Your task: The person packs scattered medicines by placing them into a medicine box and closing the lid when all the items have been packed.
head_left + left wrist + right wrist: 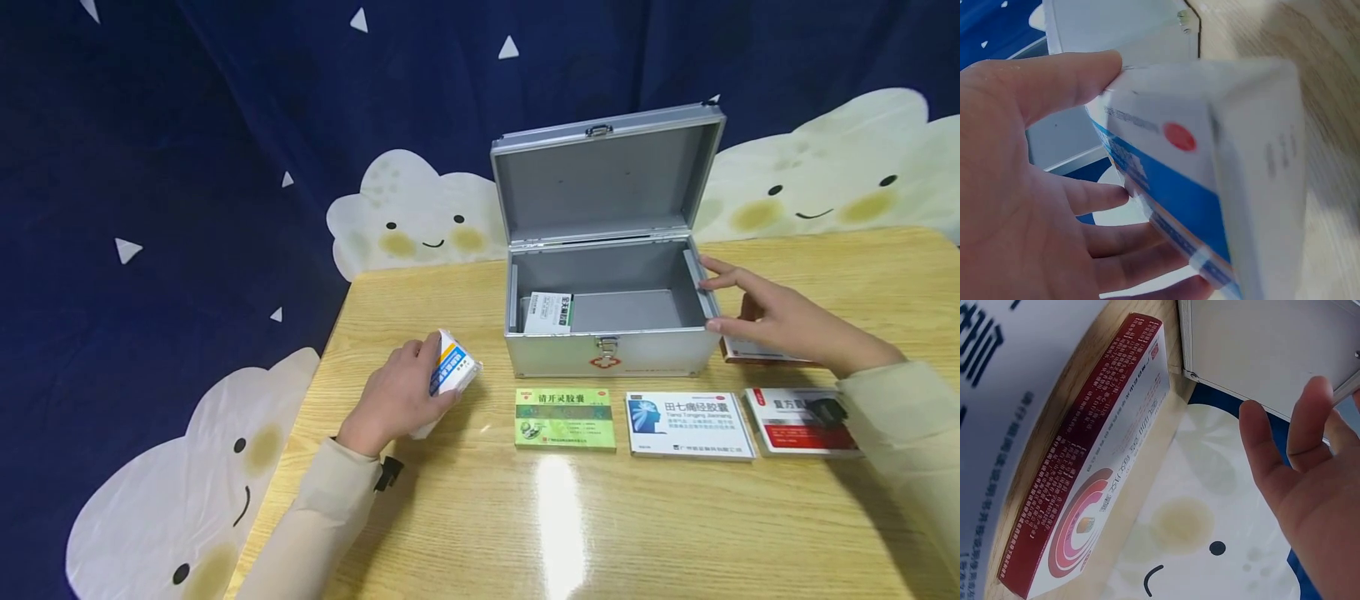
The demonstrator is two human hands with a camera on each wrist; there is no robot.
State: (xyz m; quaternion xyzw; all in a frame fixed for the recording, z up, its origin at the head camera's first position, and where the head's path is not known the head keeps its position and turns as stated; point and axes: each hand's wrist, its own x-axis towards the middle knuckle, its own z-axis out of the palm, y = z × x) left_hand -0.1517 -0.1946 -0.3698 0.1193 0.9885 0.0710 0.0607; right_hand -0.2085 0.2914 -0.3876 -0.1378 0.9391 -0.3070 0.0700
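Blue-striped box (pixel 453 371), partly hidden

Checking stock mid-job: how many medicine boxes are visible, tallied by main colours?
Green box: 1
White-and-blue boxes: 2 (held box, table box)
White-and-red boxes: 2 (front box, rear box)
White-and-green box in case: 1
Total visible: 6

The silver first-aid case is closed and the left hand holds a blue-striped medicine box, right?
No, the silver first-aid case is open: the head view shows its lid raised. The left hand does hold a blue-striped medicine box.
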